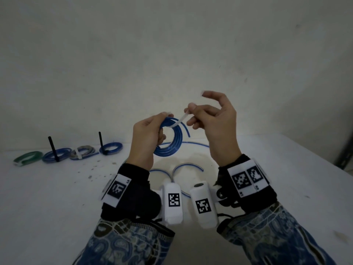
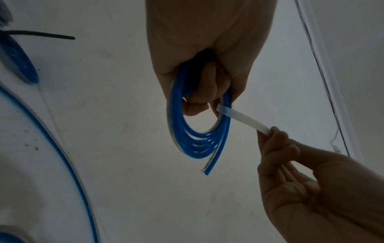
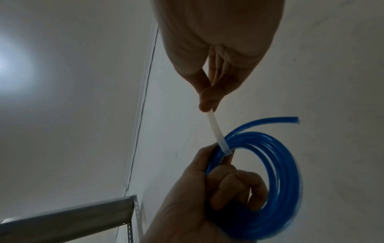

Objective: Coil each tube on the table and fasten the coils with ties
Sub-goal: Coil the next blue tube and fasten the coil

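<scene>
My left hand [image 1: 152, 129] grips a coil of blue tube [image 1: 174, 142] held up above the white table [image 1: 57, 207]. A white tie [image 1: 180, 120] is wrapped over the top of the coil, and my right hand [image 1: 193, 115] pinches its free end between thumb and forefinger, up and to the right. The left wrist view shows the blue coil [image 2: 199, 136] hanging from my left hand [image 2: 203, 92], with the white tie [image 2: 243, 120] stretched to my right hand [image 2: 270, 136]. The right wrist view shows the tie [image 3: 218, 133] running from my right hand [image 3: 207, 105] down to the coil [image 3: 280, 164].
Several tied coils lie in a row at the table's left: a green coil [image 1: 28, 157], a blue coil [image 1: 57, 154] with a black tie standing up, a grey coil [image 1: 83, 151], another blue coil [image 1: 111, 147]. Loose blue tubes [image 1: 188, 166] lie under my hands. A metal shelf frame [image 3: 66, 218] stands right.
</scene>
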